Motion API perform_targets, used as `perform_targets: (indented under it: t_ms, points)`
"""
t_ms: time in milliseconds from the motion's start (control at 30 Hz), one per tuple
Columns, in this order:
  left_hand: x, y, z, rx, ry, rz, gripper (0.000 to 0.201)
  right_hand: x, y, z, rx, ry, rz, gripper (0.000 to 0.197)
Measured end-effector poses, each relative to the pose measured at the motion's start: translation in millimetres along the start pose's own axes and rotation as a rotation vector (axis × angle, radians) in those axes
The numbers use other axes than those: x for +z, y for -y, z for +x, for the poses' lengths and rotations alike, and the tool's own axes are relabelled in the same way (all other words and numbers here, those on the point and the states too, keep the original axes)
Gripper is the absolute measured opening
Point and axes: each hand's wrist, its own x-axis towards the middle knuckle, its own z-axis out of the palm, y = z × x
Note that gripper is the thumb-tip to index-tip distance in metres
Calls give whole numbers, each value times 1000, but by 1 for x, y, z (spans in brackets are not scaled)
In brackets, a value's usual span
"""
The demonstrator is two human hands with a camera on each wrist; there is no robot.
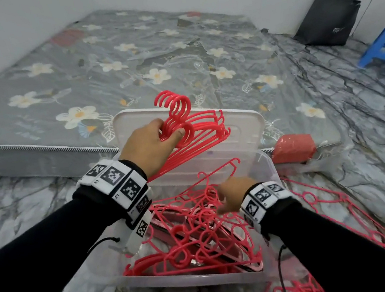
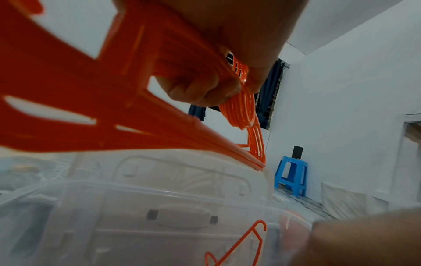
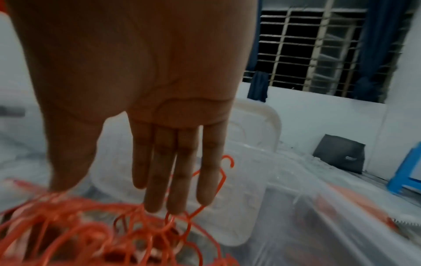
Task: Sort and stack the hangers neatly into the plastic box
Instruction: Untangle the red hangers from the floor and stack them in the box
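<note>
Sorting step under way. Left hand (image 1: 151, 144) held up over the plastic box (image 1: 198, 276), fingers and thumb curled round the necks of an aligned bundle of red hangers (image 1: 199, 129); hooks nested and pointing up, arms fanning toward the propped-up lid (image 1: 241, 126).

Right hand (image 1: 234, 196) reaches down into the box, fingers (image 3: 177, 171) straight and together, tips just at the tangled heap of loose hangers (image 1: 194, 233). Nothing gripped; wrist view blurred, so contact not certain.

More hangers on the floor (image 1: 373, 143) to the right of the box (image 1: 342, 218).

Judgement: mid-task, gathering same-type hangers into the left-hand bundle. Heap in the box is not yet stacked.

Next move calls for pinching one hanger near its hook and lifting it free without dragging interlocked neighbours, then turning it to match the bundle.

Risk: hooks snagging.
</note>
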Motion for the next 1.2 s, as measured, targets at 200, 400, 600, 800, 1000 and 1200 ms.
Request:
perform_targets:
  t_ms: [200,400,600,800,1000,1200]
  points:
    - [-3,4,1,-31,-24,74,42,31,13,-5,-50,43,-88,23]
    - [-4,6,5,-34,-43,63,43,-30,12,-9,55,-191,-280,25]
    - [-8,9,7,-16,-88,37,34,-72,-1,-38,77,-467,-286,23]
    - [-9,11,10,-28,-105,18,37,-84,-6,-51,18,-646,-133,25]
    - [-4,7,7,-16,-68,37,37,-67,-3,-40,34,-477,-204,22]
    - [-6,6,6,-30,-46,44,41,-44,-7,-21,100,-308,-307,22]
